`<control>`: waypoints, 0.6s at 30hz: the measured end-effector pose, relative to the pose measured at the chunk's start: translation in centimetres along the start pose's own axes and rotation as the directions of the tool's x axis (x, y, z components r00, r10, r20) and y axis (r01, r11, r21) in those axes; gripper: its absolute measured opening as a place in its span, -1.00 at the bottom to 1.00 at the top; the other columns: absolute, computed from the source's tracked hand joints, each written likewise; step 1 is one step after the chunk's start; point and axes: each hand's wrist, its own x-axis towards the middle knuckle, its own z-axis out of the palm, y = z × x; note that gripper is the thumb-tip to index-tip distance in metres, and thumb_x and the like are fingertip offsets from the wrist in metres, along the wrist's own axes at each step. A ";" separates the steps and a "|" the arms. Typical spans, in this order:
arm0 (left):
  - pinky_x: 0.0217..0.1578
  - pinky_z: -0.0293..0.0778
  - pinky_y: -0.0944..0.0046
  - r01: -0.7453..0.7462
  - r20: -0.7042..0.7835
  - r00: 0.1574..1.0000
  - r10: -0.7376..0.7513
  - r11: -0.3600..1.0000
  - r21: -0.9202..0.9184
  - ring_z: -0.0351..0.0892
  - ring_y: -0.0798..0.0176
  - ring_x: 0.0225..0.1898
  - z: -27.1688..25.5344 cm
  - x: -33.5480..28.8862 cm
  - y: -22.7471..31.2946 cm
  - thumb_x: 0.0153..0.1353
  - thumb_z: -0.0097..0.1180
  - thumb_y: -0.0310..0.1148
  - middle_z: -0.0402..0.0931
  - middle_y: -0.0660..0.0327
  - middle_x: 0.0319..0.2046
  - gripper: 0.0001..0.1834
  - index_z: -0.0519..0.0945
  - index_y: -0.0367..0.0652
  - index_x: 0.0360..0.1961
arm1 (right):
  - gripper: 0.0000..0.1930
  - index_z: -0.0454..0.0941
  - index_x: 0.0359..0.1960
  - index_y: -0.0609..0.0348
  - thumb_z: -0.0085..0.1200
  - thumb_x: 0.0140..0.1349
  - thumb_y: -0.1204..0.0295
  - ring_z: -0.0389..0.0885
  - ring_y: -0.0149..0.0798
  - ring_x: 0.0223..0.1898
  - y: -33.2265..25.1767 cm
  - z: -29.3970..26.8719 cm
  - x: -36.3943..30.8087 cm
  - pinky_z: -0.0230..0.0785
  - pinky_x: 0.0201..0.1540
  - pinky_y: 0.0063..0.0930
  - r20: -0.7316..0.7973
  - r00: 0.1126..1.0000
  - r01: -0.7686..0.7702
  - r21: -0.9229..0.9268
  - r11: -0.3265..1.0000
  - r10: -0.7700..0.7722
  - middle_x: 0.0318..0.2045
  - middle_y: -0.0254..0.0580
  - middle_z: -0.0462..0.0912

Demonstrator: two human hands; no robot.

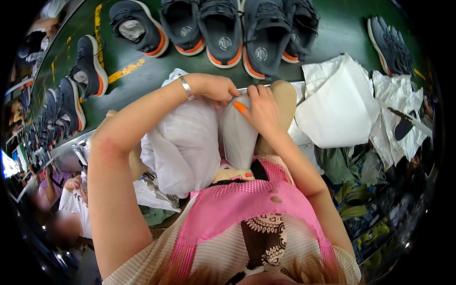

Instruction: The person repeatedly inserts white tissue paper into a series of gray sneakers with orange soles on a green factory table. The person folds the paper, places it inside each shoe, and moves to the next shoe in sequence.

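Observation:
Between my hands, over my lap, stands a long greyish-white thing (237, 135) with a smooth, paper-like or film-like surface; I cannot make out its kind. My left hand (216, 89) is closed, its fingertips pinching at the upper edge. My right hand (262, 108) grips the same upper end from the right, fingers bent over the edge and a digit with an orange finger cot (241, 108) against the front. A thin white plastic bag (187, 137) bulges beside it, under my left forearm.
Dark grey shoes with orange soles (223, 38) line the green table (137, 88) beyond my hands. More shoes (66, 104) stand at left, another group (389, 45) at far right. White paper sheets (339, 104) lie at right, above dark green material (342, 164). People sit at left.

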 end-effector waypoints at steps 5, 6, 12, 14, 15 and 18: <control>-0.29 0.59 0.37 0.120 0.053 0.992 -0.115 0.989 -0.089 0.57 0.33 -0.25 0.1 -1.3 1.5 0.19 -0.13 -0.44 0.52 0.14 -0.14 -0.48 0.34 -0.15 0.23 | -0.56 0.43 -0.35 0.25 0.34 -0.14 0.21 0.49 -0.04 -0.23 0.7 0.5 0.3 0.40 -0.21 -0.25 0.002 0.999 -0.039 0.051 0.998 0.039 -0.34 -0.07 0.49; -0.30 0.60 0.37 0.122 0.054 0.992 -0.117 0.987 -0.105 0.57 0.33 -0.24 0.3 -1.1 1.3 0.19 -0.13 -0.44 0.52 0.15 -0.14 -0.49 0.35 -0.15 0.23 | -0.56 0.43 -0.36 0.25 0.33 -0.14 0.20 0.50 -0.04 -0.25 1.1 0.7 0.3 0.41 -0.22 -0.24 0.013 0.999 -0.044 0.057 0.997 0.043 -0.34 -0.07 0.49; -0.34 0.60 0.35 0.138 0.042 0.990 -0.138 0.990 -0.010 0.53 0.33 -0.15 0.3 -1.5 1.5 0.23 -0.15 -0.39 0.52 0.16 -0.15 -0.57 0.43 -0.18 0.14 | -0.60 0.42 -0.37 0.16 0.28 -0.06 0.14 0.51 -0.04 -0.29 -2.0 -2.3 0.7 0.38 -0.29 -0.24 0.140 0.988 -0.104 0.297 0.949 0.064 -0.38 -0.13 0.49; -0.34 0.57 0.33 0.101 -0.022 0.995 -0.099 0.991 0.083 0.53 0.33 -0.15 -0.1 -1.8 1.3 0.24 -0.13 -0.36 0.52 0.14 -0.15 -0.62 0.48 -0.20 0.06 | -0.63 0.44 -0.35 0.13 0.26 -0.02 0.16 0.52 -0.03 -0.34 -3.0 -2.6 0.4 0.37 -0.30 -0.30 0.131 0.985 -0.162 0.458 0.874 0.114 -0.41 -0.13 0.51; -0.34 0.55 0.32 0.029 -0.049 0.999 -0.020 0.983 0.183 0.54 0.31 -0.18 -0.4 -1.9 0.5 0.24 -0.11 -0.33 0.53 0.12 -0.15 -0.64 0.51 -0.22 0.02 | -0.65 0.45 -0.35 0.15 0.26 -0.01 0.17 0.52 -0.09 -0.37 -2.6 -2.1 0.3 0.37 -0.31 -0.33 0.200 0.974 -0.188 0.471 0.862 0.103 -0.43 -0.16 0.52; -0.29 0.47 0.25 -0.102 -0.471 0.819 0.327 0.891 0.442 0.57 0.21 -0.31 -1.3 -5.6 0.9 0.22 0.00 -0.23 0.55 0.08 -0.22 -0.67 0.57 -0.27 -0.14 | -0.63 0.48 -0.33 0.18 0.26 0.01 0.16 0.53 -0.22 -0.44 -0.9 -1.9 -0.1 0.38 -0.32 -0.38 0.301 0.949 -0.260 0.594 0.762 0.089 -0.49 -0.18 0.55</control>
